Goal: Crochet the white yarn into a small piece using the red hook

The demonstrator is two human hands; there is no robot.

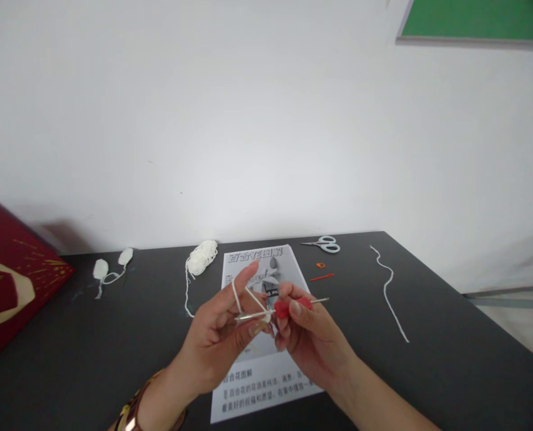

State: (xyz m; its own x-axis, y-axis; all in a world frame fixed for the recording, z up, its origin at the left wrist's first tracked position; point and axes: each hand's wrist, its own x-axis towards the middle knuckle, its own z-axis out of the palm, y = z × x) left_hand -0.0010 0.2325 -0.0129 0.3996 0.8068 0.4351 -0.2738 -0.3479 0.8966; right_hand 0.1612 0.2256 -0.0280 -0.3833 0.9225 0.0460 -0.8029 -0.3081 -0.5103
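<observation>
Gripping the red-handled hook (282,309), the right hand (315,326) points it toward the left hand (217,335), which pinches white yarn (236,296) strung over a raised finger; slack there could let the yarn slip off.

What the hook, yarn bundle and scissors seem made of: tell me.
Hook: shiny grey ends suggest metal; matte red middle, maybe rubber or plastic. Yarn bundle: matte fibre, loose strands showing. Scissors: dark blades, probably metal; smooth pale handles, likely plastic.

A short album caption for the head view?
Over printed white paper, the right hand holds a red-handled metal hook; the left hand holds looped white yarn.
</observation>
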